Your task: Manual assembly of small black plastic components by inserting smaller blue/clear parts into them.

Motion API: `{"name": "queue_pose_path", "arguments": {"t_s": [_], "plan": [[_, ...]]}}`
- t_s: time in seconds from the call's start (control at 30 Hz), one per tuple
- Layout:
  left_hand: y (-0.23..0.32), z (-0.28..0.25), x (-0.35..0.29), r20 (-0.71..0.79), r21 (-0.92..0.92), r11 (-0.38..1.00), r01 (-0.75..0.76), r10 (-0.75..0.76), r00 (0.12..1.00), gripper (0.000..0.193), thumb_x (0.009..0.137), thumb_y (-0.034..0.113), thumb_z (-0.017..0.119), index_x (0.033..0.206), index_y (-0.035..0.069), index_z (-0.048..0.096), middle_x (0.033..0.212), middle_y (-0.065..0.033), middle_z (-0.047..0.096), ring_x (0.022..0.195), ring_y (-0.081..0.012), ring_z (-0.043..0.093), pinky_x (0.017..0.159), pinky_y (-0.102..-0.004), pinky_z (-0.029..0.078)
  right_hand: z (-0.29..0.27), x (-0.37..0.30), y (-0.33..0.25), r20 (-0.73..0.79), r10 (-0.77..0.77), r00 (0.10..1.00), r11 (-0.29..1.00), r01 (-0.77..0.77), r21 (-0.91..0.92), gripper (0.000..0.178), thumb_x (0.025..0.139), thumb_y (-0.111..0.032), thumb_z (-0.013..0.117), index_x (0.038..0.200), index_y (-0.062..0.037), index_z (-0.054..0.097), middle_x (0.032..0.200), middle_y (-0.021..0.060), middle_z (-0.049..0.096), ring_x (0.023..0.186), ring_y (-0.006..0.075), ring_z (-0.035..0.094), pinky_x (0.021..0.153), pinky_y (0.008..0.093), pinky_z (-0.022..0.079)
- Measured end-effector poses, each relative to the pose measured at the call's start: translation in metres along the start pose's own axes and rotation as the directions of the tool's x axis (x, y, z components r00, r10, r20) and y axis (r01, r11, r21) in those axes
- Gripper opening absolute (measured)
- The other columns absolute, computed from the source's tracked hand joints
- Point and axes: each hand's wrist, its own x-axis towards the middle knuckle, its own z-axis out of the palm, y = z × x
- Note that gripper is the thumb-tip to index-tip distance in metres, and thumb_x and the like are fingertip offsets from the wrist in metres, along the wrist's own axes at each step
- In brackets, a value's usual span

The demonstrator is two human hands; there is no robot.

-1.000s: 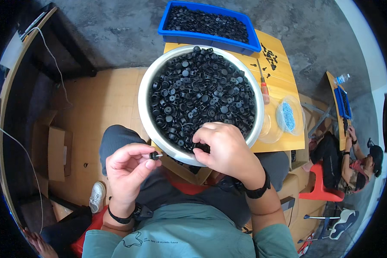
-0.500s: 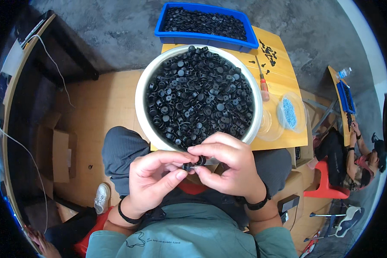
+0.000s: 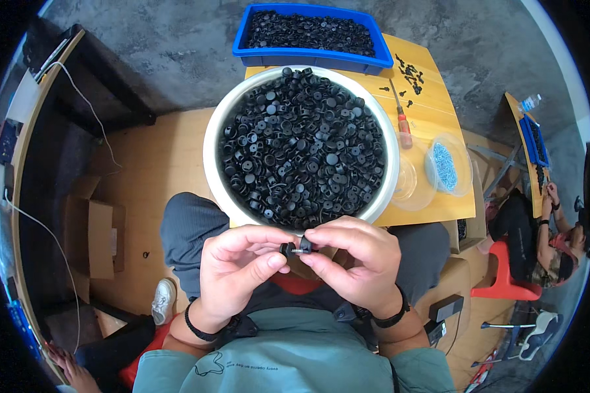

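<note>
Just in front of the large metal bowl [image 3: 211,157], my two hands meet. My left hand [image 3: 237,268] pinches a small round black plastic piece [image 3: 284,249] between thumb and fingers. Opposite it, my right hand [image 3: 359,257] pinches another black plastic piece [image 3: 305,243], which looks like a cap. A short silvery screw [image 3: 296,251] bridges the narrow space between both pieces. How its ends sit in them is too small to tell. Heaped black plastic parts [image 3: 301,147] of similar look fill the bowl.
Beyond the bowl stands a blue tray [image 3: 311,60] of black parts. On the yellow table [image 3: 442,124] are a red-handled screwdriver [image 3: 404,131], loose black pieces [image 3: 410,75] and a clear tub of bluish screws [image 3: 444,167]. Another person [image 3: 524,229] works at far right.
My right hand has shifted slightly right and turned its black piece, so the screw between the two pieces shows more plainly. Both hands still pinch their pieces.
</note>
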Motion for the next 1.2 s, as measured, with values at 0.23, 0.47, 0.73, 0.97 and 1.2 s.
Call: {"name": "queue_pose_path", "arguments": {"t_s": [0.23, 0.47, 0.73, 0.97, 1.2], "plan": [[0.004, 0.005, -0.002, 0.034, 0.240, 0.957, -0.165, 0.161, 0.986, 0.025, 0.080, -0.004, 0.065, 0.105, -0.007, 0.062, 0.098, -0.0153, 0.065, 0.087, -0.0162, 0.064, 0.077, -0.0261, 0.051, -0.008, -0.002, -0.002, -0.011, 0.022, 1.000, 0.988, -0.020, 0.154, 0.034, 0.066, -0.004, 0.079, 0.097, -0.0014, 0.066, 0.080, 0.0100, 0.066, 0.064, 0.0172, 0.062, 0.056, 0.0261, 0.050], [0.011, 0.009, -0.003, 0.016, 0.375, 0.908, -0.186, 0.194, 0.981, 0.022, 0.074, -0.006, 0.070, 0.096, -0.006, 0.066, 0.091, -0.0129, 0.067, 0.079, -0.0131, 0.063, 0.070, -0.0234, 0.050, -0.004, 0.000, -0.002, 0.031, -0.005, 0.999, 0.983, -0.001, 0.184, 0.034, 0.067, -0.004, 0.079, 0.098, -0.0010, 0.066, 0.078, 0.0093, 0.065, 0.064, 0.0165, 0.062, 0.056, 0.0255, 0.049], [0.015, 0.011, 0.001, 0.051, 0.474, 0.844, -0.252, 0.259, 0.964, 0.019, 0.074, -0.007, 0.069, 0.093, -0.006, 0.066, 0.086, -0.0147, 0.068, 0.071, -0.0138, 0.064, 0.066, -0.0229, 0.051, -0.002, -0.001, 0.002, 0.066, 0.081, 0.995, 0.960, -0.095, 0.263, 0.032, 0.068, -0.005, 0.079, 0.098, -0.0016, 0.067, 0.075, 0.0089, 0.064, 0.063, 0.0157, 0.061, 0.057, 0.0249, 0.048], [0.013, 0.008, 0.003, 0.070, 0.497, 0.821, -0.282, 0.286, 0.956, 0.019, 0.073, -0.007, 0.069, 0.092, -0.006, 0.067, 0.084, -0.0151, 0.068, 0.071, -0.0150, 0.065, 0.064, -0.0236, 0.051, 0.000, -0.002, 0.003, 0.070, 0.141, 0.987, 0.942, -0.156, 0.299, 0.030, 0.069, -0.005, 0.078, 0.096, -0.0008, 0.067, 0.075, 0.0096, 0.065, 0.063, 0.0159, 0.061, 0.057, 0.0248, 0.048], [0.014, 0.005, 0.006, 0.106, 0.536, 0.781, -0.321, 0.315, 0.943, 0.016, 0.072, -0.006, 0.069, 0.088, -0.005, 0.068, 0.083, -0.0149, 0.068, 0.070, -0.0188, 0.066, 0.063, -0.0260, 0.052, -0.002, -0.002, 0.002, 0.078, 0.131, 0.988, 0.955, -0.147, 0.259, 0.030, 0.069, -0.008, 0.079, 0.096, -0.0013, 0.068, 0.075, 0.0095, 0.066, 0.065, 0.0167, 0.063, 0.058, 0.0251, 0.048]]}}
